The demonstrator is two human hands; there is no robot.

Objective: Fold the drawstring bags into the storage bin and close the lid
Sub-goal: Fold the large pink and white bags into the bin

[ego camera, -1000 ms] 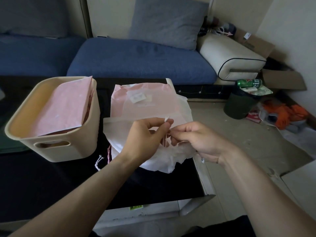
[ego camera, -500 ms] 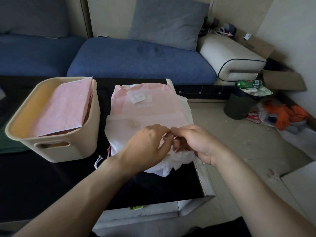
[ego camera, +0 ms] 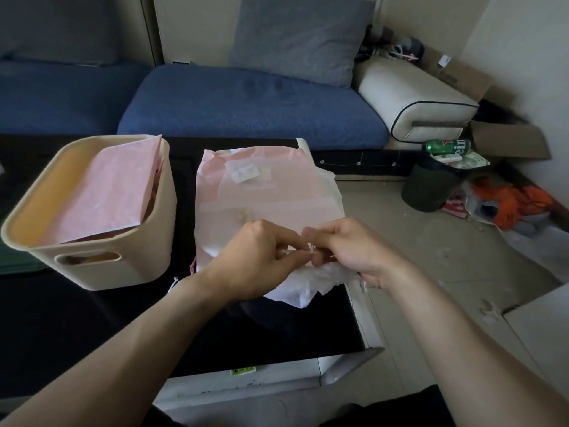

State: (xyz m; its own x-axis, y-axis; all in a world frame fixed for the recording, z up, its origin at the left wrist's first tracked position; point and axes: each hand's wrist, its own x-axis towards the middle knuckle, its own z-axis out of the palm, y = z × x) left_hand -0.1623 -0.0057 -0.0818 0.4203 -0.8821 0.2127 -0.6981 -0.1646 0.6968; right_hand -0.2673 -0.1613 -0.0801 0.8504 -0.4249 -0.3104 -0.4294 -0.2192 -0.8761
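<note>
Both hands meet over the near edge of the white bag [ego camera: 311,282], which lies crumpled on the black desk [ego camera: 277,331] on top of a flat pink bag [ego camera: 261,186]. Left hand [ego camera: 261,263] curled, fingertips pinching a thin white string [ego camera: 308,249] at the bag's mouth. Right hand [ego camera: 351,248] curled too, thumb and forefinger pinching the same string just beside the left fingertips; the two grips touch.

Against a second ago: the hands were then a little higher and further apart, with the string end standing up between them. Half a second ago they had dropped and closed in; now they sit lower again on the bag, knuckles pressed together, and the string end is only just visible.

Beige bin [ego camera: 101,260] stands on the desk to the left, well apart from the hands, unmoved. A folded pink bag [ego camera: 114,189] leans inside it, its top corner above the rim. No lid on the bin.

A loose cord end [ego camera: 174,283] lies on the desk near the left wrist, as before.
</note>
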